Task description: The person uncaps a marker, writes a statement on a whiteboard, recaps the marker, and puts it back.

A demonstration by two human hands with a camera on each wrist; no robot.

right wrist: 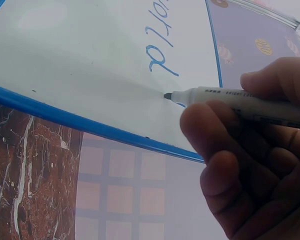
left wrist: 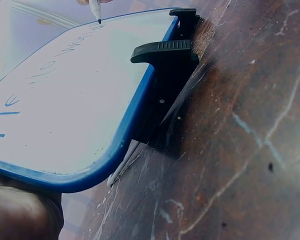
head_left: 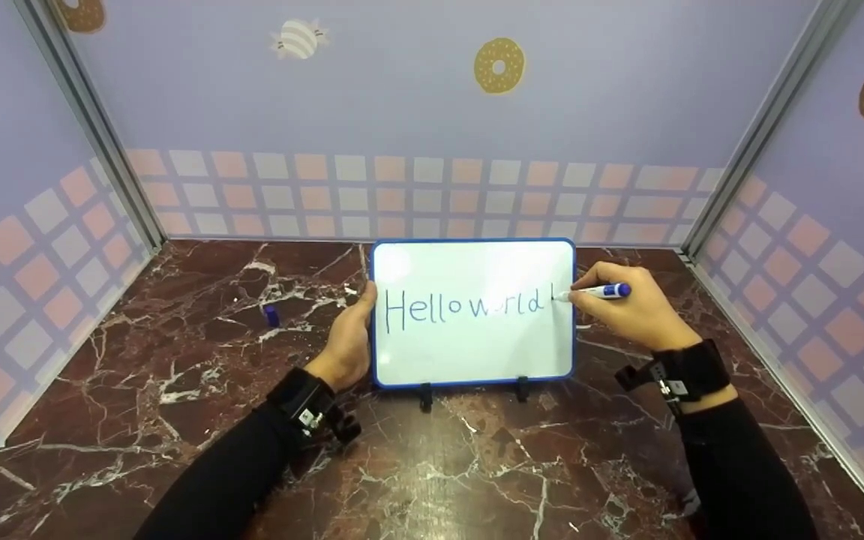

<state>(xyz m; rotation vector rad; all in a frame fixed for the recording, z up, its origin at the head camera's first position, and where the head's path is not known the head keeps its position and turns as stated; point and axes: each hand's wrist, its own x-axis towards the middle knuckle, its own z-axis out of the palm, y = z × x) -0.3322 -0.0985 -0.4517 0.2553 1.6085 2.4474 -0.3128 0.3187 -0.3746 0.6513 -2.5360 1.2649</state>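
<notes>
A small whiteboard [head_left: 469, 349] with a blue frame leans upright on a black stand [head_left: 426, 397]; "Hello world" is written across it in blue, one letter partly lost in glare. My left hand [head_left: 346, 341] grips its left edge, thumb at the frame and the other fingers hidden behind. Between thumb and fingers, my right hand [head_left: 631, 306] pinches a white marker [head_left: 597, 292] with a blue end. In the right wrist view the marker's dark tip [right wrist: 168, 96] is at the board just past the "d", by a short blue stroke [right wrist: 178, 104].
A blue marker cap [head_left: 272, 316] stands on the dark red marbled table [head_left: 177, 420], left of the board. Purple walls [head_left: 402, 112] with pink and white squares enclose the back and both sides. The stand's black clips [left wrist: 162, 52] hook over the board's lower edge.
</notes>
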